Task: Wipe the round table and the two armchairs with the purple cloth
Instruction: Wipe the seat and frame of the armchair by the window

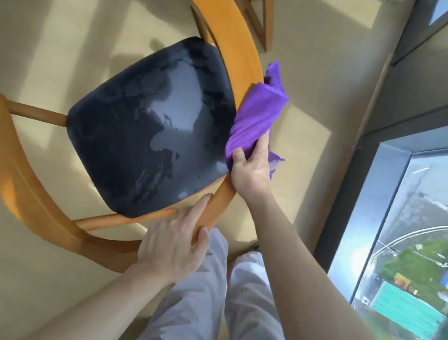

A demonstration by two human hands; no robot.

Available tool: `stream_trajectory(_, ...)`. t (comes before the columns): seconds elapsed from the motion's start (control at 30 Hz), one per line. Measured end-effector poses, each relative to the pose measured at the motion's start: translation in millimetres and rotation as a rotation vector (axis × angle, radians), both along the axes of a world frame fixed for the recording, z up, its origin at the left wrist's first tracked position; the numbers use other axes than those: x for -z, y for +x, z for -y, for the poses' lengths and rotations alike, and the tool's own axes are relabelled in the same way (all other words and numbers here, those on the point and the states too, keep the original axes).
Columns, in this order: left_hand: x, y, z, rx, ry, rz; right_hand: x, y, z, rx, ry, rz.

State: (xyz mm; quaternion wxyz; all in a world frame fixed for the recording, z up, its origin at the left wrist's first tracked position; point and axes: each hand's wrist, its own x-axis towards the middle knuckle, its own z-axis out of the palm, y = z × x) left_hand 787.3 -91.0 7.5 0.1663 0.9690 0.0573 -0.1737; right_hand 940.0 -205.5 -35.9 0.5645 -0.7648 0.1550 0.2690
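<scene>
A wooden armchair (223,25) with a curved orange frame and a glossy black seat (149,126) stands below me. The purple cloth (257,114) is draped over the curved rail on the chair's right side. My right hand (251,170) grips the cloth's lower end against that rail. My left hand (171,245) holds the near part of the same rail, with the thumb curled over its outer edge and the fingers lying along the wood.
Another wooden frame (262,10), with angled legs, stands at the top beyond the chair. A floor-level window (417,239) with a dark frame runs along the right. My legs in grey trousers (217,310) are just below the chair. Beige floor surrounds everything.
</scene>
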Motion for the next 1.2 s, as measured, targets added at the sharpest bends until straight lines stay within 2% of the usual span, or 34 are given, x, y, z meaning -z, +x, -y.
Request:
stream_trajectory(0.13, -0.5, 3.4, 0.8, -0.014, 0.017, -0.036, -2.5, -23.5, -2.0, -0.016, -0.006, -0.075)
stream_trajectory(0.27, -1.8, 36.4, 0.9, -0.164, -0.063, -0.177, -10.0, 3.3, 3.1, -0.206, -0.183, -0.174)
stream_trajectory(0.33, 1.4, 75.0, 0.7, -0.272, -0.227, -0.331, -12.4, 26.6, 10.7, -0.270, -0.241, -0.164)
stream_trajectory(0.37, 2.4, 96.9, 3.5, -0.341, -0.360, -0.351, -12.7, 42.5, 14.1, -0.295, -0.266, -0.137)
stream_trajectory(0.43, 4.6, 143.4, 12.2, -0.471, -0.583, -0.270, -13.3, 83.1, 16.2, -0.338, -0.301, -0.071)
stream_trajectory(0.5, 6.2, 180.6, 19.5, -0.619, -0.664, -0.186, -15.7, 125.7, 10.7, -0.406, -0.345, -0.057)
stream_trajectory(0.57, 14.9, 198.3, 27.2, -0.713, -0.656, -0.128, -13.9, 161.8, 2.2, -0.471, -0.365, -0.038)
stream_trajectory(0.67, 26.9, 196.3, 40.9, -0.687, -0.658, -0.060, -7.4, 199.9, -8.3, -0.515, -0.323, 0.002)
stream_trajectory(0.73, 37.5, 191.2, 52.9, -0.713, -0.688, -0.028, -4.0, 207.1, -11.4, -0.505, -0.282, 0.023)
stream_trajectory(0.83, 42.4, 213.2, 59.0, -0.886, -0.752, 0.074, 2.8, 197.3, -8.9, -0.469, -0.250, 0.024)
stream_trajectory(0.93, 45.5, 253.4, 49.4, -0.903, -0.671, 0.245, 5.2, 205.0, -10.7, -0.522, -0.219, 0.040)
stream_trajectory(1.1, 55.5, 261.7, 59.3, -0.890, -0.441, 0.234, 7.6, 247.8, -35.5, -0.665, -0.198, 0.148)
stream_trajectory(1.2, 60.8, 261.8, 64.1, -0.874, -0.348, 0.218, 11.2, 294.8, -82.7, -0.717, -0.198, 0.216)
